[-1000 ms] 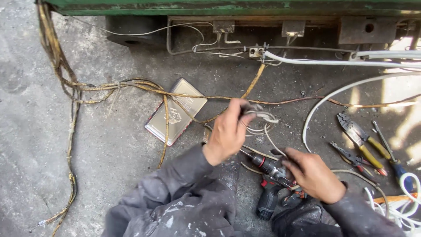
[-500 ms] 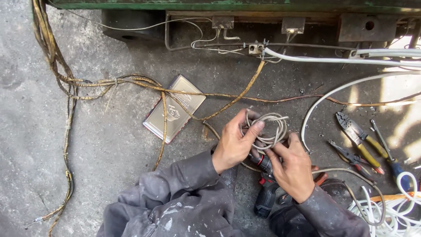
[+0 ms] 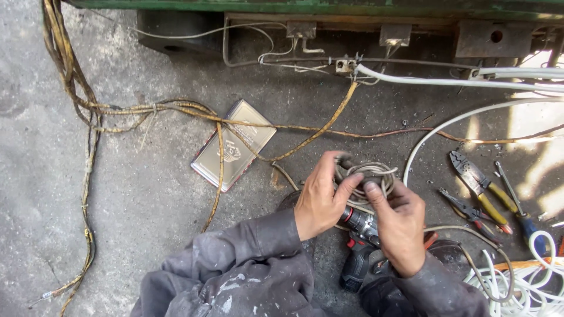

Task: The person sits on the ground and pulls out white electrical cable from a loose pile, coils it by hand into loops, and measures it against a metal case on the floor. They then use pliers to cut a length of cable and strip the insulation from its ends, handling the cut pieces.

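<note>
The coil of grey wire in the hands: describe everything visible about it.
The coil of grey wire is thin, dull grey cable wound into a few loose, roughly round loops. It is held above the concrete floor, over a cordless drill. The left hand pinches its near-left side; the right hand touches its lower edge with thumb and fingertips.

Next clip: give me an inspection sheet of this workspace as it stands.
Surface: dusty grey concrete floor.
Job's things: coil of grey wire, held by both hands.
Clutter: flat metal tin; cordless drill under the hands; yellow-handled pliers; screwdriver.
Hands: left hand and right hand grip the coil.
Cables: frayed yellow wires; white cable; white coil.
Surroundings: green machine base.
</note>
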